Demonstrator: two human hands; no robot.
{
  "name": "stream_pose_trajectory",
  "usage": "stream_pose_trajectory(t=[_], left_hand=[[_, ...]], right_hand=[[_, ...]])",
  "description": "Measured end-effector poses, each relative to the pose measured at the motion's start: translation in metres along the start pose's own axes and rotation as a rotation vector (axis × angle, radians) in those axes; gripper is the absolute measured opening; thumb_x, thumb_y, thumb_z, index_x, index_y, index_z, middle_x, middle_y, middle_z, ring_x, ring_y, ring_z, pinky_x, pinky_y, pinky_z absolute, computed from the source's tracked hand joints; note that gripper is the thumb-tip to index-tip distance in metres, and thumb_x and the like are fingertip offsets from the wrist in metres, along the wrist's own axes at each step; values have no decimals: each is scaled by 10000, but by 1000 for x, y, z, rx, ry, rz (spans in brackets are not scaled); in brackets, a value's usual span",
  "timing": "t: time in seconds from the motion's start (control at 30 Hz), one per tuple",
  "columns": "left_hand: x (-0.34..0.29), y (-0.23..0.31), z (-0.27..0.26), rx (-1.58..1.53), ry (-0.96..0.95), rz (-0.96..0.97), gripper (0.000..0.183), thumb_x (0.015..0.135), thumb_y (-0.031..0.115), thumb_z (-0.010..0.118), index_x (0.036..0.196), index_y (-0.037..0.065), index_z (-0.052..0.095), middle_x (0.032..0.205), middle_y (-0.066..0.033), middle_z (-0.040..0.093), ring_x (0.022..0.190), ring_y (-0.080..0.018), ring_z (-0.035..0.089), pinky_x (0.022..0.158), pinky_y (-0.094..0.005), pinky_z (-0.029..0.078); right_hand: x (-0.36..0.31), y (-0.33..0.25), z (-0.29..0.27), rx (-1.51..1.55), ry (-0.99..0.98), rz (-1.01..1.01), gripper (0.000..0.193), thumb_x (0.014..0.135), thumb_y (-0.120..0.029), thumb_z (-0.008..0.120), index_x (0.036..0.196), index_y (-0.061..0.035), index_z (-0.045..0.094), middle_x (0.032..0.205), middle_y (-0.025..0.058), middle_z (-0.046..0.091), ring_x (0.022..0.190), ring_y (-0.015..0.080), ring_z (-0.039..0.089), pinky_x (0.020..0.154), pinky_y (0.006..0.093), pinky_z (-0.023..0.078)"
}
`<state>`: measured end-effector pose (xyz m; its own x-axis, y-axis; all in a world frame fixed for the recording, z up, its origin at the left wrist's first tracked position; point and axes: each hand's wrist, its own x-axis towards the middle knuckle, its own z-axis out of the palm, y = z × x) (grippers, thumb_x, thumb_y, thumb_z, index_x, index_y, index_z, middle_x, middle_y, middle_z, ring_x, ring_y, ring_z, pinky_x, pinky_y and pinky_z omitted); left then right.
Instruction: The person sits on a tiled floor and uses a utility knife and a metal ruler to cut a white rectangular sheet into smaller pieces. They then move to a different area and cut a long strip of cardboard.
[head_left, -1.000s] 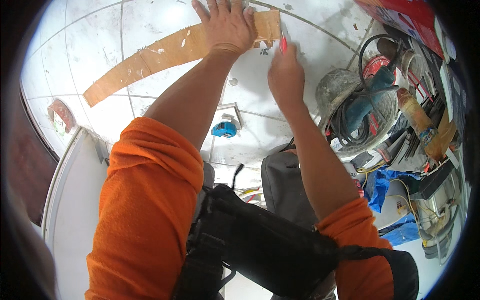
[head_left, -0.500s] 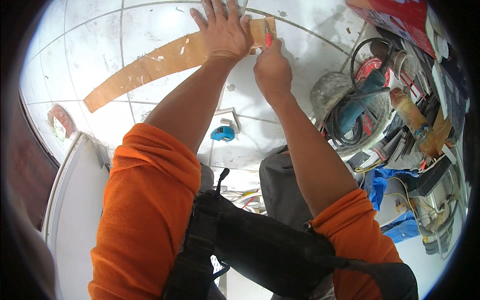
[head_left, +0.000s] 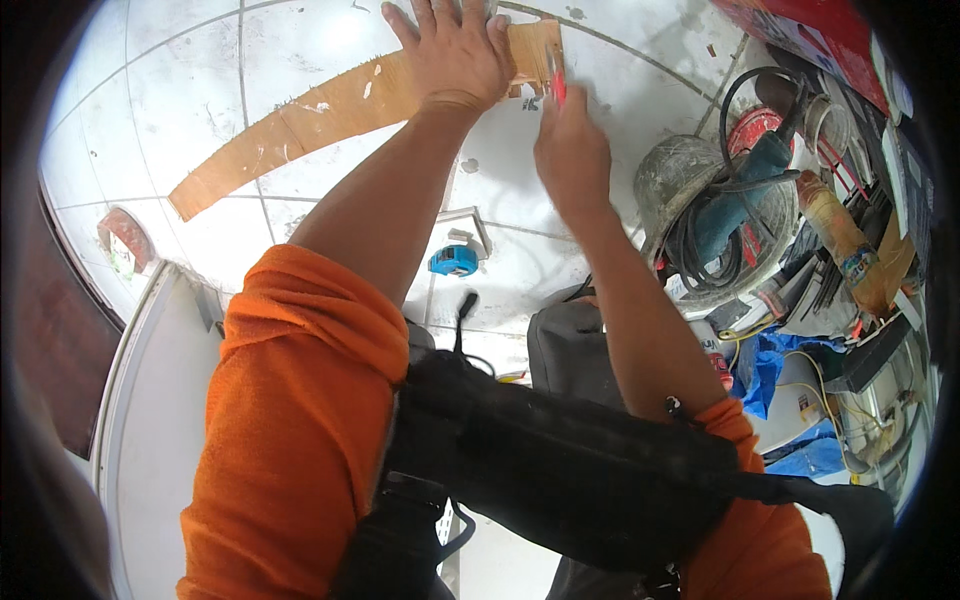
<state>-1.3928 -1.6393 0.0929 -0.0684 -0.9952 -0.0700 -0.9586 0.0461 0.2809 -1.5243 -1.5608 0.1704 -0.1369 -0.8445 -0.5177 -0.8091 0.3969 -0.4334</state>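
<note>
A curved strip of thin brown wood [head_left: 330, 115], with rough edges and pale scuffs, lies across the white tiled floor. My left hand [head_left: 458, 62] presses flat on it near its right end, fingers spread. In my right hand [head_left: 573, 145] is a red utility knife [head_left: 559, 90], its blade at the strip's right end. The hand is slightly blurred, and I cannot tell whether the blade touches the wood. Small scraps lie beside the strip's lower edge, near the knife. Nearer to me, a blue tape measure [head_left: 454, 260] rests by a square floor plate [head_left: 470, 225].
On the right, a dirty bucket [head_left: 655, 195] holds a teal corded power tool [head_left: 740, 185]. Around it are a stained bottle [head_left: 845, 240], blue plastic [head_left: 765, 370] and assorted tools. A red box [head_left: 810, 40] stands far right; a white panel [head_left: 150, 400] is at left.
My right hand and the knife have shifted right and slightly toward me, toward the strip's end. My left hand stays pressed on the wood. The whole view has shifted a little.
</note>
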Motion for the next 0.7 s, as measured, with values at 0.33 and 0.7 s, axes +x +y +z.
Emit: stream_pose_trajectory(t=[0.33, 0.7], left_hand=[[-7, 0, 1, -2, 0, 2, 681, 1038, 374, 349, 1579, -34, 287, 1639, -343, 190, 1529, -533, 127, 1208, -689, 17], [3, 3, 0, 8, 1, -16, 680, 1041, 388, 336, 1580, -25, 296, 1639, -338, 200, 1525, -533, 148, 1208, -691, 31]], right_hand=[[35, -12, -7, -66, -138, 103, 264, 1044, -221, 475, 1205, -12, 461, 894, 301, 699, 905, 506, 687, 827, 584, 525], [-24, 29, 10, -101, -192, 117, 221, 1056, -237, 504, 1135, -35, 456, 814, 254, 696, 787, 476, 697, 710, 577, 541]])
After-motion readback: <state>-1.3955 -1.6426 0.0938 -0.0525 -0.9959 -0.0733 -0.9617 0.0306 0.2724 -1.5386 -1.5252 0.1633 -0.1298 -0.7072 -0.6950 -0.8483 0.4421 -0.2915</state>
